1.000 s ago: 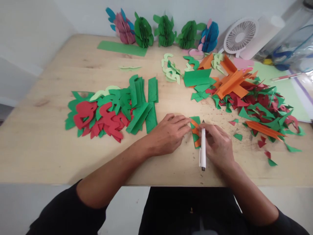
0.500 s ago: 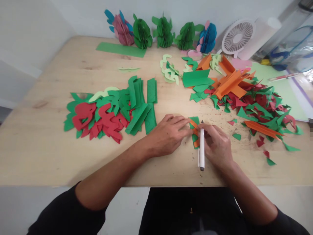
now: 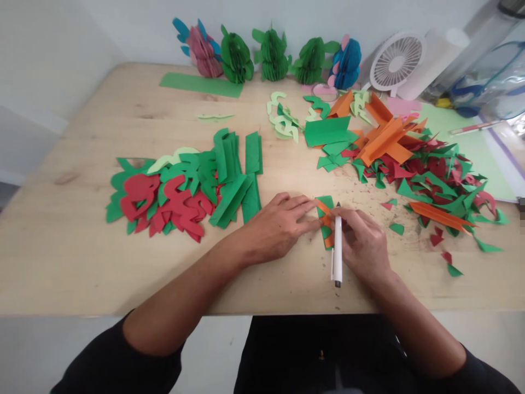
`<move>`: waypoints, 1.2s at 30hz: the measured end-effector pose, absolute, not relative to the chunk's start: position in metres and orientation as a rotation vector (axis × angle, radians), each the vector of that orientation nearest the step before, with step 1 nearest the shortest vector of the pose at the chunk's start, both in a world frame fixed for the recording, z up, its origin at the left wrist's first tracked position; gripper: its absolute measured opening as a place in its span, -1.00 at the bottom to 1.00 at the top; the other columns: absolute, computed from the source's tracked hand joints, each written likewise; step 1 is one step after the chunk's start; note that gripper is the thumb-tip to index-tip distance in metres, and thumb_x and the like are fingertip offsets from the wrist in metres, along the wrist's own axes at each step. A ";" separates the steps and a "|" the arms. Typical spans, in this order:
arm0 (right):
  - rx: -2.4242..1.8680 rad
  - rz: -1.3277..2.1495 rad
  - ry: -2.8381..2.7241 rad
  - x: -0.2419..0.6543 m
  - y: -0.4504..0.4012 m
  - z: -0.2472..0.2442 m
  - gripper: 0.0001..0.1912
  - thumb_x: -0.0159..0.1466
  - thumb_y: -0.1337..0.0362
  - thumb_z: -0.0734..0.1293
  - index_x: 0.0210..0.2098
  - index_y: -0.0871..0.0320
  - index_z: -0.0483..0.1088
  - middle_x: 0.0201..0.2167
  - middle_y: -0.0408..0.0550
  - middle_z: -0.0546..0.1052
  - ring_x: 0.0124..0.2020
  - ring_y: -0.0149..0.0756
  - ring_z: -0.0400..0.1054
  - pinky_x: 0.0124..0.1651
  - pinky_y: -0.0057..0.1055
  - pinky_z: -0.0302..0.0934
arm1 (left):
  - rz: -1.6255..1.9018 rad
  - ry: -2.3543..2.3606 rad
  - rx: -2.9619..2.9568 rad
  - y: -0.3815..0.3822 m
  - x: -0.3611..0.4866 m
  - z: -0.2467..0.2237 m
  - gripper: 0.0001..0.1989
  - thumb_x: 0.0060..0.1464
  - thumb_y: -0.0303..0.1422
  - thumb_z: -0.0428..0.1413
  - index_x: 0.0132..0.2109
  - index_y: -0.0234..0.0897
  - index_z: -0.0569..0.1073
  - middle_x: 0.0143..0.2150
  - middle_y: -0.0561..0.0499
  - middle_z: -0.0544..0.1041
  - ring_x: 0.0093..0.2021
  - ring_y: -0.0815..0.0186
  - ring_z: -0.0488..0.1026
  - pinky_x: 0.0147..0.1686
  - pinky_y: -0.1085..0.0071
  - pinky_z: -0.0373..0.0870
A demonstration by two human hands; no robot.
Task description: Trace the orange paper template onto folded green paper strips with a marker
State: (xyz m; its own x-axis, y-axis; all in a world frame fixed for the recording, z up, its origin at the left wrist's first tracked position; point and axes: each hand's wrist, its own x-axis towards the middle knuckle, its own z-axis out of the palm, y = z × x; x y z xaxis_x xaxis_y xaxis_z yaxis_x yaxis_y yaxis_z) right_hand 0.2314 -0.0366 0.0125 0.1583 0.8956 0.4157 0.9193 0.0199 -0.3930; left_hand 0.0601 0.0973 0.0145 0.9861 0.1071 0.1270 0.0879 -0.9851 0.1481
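Note:
Between my hands a small green paper piece (image 3: 325, 203) lies on the wooden table, with an orange cut-out (image 3: 328, 241) on top of it. My left hand (image 3: 286, 225) rests on the table, its fingertips pressing the left side of these papers. My right hand (image 3: 365, 238) has its fingers closed around a white pen (image 3: 337, 251), and its fingertips touch the right edge of the papers. The pen's dark tip points away from me. Part of the orange shape is hidden under my fingers.
On the left lie red cut-outs (image 3: 180, 210) and folded green strips (image 3: 232, 202). Orange folded papers (image 3: 385, 139) and red and green scraps (image 3: 447, 180) cover the right. Paper figures (image 3: 273, 57) and a white fan (image 3: 397, 63) stand at the back.
The camera view has shifted very slightly. Both hands, the pen and the papers between them hold nearly the same places.

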 end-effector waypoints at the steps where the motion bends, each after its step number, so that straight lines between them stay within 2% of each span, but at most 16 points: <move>1: -1.858 -0.057 -1.720 0.231 -0.037 0.013 -0.81 0.26 0.41 0.23 -0.17 0.15 0.42 -0.43 -0.06 0.55 -0.43 -0.30 0.40 -0.34 -0.39 0.27 | 0.205 0.154 2.992 0.097 0.060 0.015 -0.64 0.30 -0.47 -0.04 0.16 -0.11 0.41 0.29 -0.14 0.33 0.27 0.05 0.25 0.14 0.10 0.19; 7: -1.859 -0.067 -1.707 0.231 -0.036 0.012 -0.80 0.26 0.41 0.22 -0.18 0.15 0.43 -0.43 -0.07 0.55 -0.44 -0.30 0.40 -0.35 -0.39 0.27 | 0.239 0.184 2.987 0.096 0.059 0.015 -0.66 0.31 -0.46 -0.04 0.13 -0.09 0.44 0.30 -0.06 0.32 0.29 0.06 0.20 0.14 0.13 0.17; 11: -1.865 -0.066 -1.705 0.232 -0.036 0.012 -0.80 0.26 0.40 0.22 -0.17 0.13 0.43 -0.41 -0.07 0.55 -0.43 -0.30 0.41 -0.34 -0.38 0.28 | 0.236 0.124 2.945 0.097 0.060 0.016 -0.67 0.34 -0.45 -0.11 0.12 -0.16 0.43 0.27 -0.02 0.37 0.25 0.11 0.23 0.09 0.17 0.17; 15: -1.861 -0.058 -1.717 0.233 -0.037 0.013 -0.78 0.25 0.41 0.22 -0.16 0.12 0.43 -0.46 -0.10 0.53 -0.46 -0.31 0.40 -0.37 -0.39 0.29 | 0.212 0.112 2.923 0.099 0.060 0.017 -0.67 0.33 -0.47 -0.12 0.12 -0.19 0.42 0.26 -0.02 0.38 0.24 0.13 0.24 0.06 0.18 0.14; 23: -1.798 -0.067 -1.942 0.236 -0.039 0.024 -0.75 0.33 0.42 0.17 -0.08 0.19 0.42 -0.39 -0.02 0.57 -0.31 -0.22 0.44 -0.30 -0.34 0.32 | 0.192 0.115 2.926 0.099 0.060 0.020 -0.64 0.34 -0.46 -0.13 0.17 -0.15 0.39 0.27 -0.01 0.38 0.25 0.13 0.22 0.08 0.17 0.12; 29: -1.607 -0.165 -2.231 0.253 -0.036 0.025 -0.72 0.35 0.43 0.18 -0.01 0.19 0.41 -0.37 -0.03 0.58 -0.32 -0.25 0.42 -0.22 -0.32 0.35 | 0.179 0.113 2.898 0.099 0.059 0.020 -0.62 0.33 -0.46 -0.15 0.18 -0.18 0.39 0.28 -0.02 0.37 0.27 0.10 0.21 0.09 0.14 0.14; 33: -1.536 -0.165 -2.234 0.261 -0.035 0.020 -0.68 0.34 0.45 0.20 0.03 0.15 0.42 -0.36 -0.03 0.59 -0.31 -0.25 0.45 -0.23 -0.30 0.37 | 0.151 0.114 2.878 0.100 0.059 0.019 -0.60 0.30 -0.47 -0.13 0.21 -0.18 0.36 0.29 -0.03 0.35 0.29 0.09 0.18 0.11 0.13 0.13; 36: -1.505 -0.155 -2.227 0.263 -0.035 0.016 -0.68 0.33 0.46 0.22 0.05 0.19 0.40 -0.31 0.01 0.60 -0.28 -0.23 0.45 -0.22 -0.28 0.38 | 0.152 0.106 2.865 0.101 0.058 0.019 -0.60 0.30 -0.46 -0.13 0.21 -0.20 0.35 0.29 -0.05 0.34 0.30 0.07 0.18 0.13 0.11 0.12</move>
State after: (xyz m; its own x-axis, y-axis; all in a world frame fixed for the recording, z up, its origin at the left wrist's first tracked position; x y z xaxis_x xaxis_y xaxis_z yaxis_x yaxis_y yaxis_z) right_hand 0.2628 -0.0349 0.0157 -0.3069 0.8540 0.4202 0.9040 0.3996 -0.1519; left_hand 0.0581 0.1011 0.0189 0.9918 0.0868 0.0940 0.0584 -0.9609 0.2708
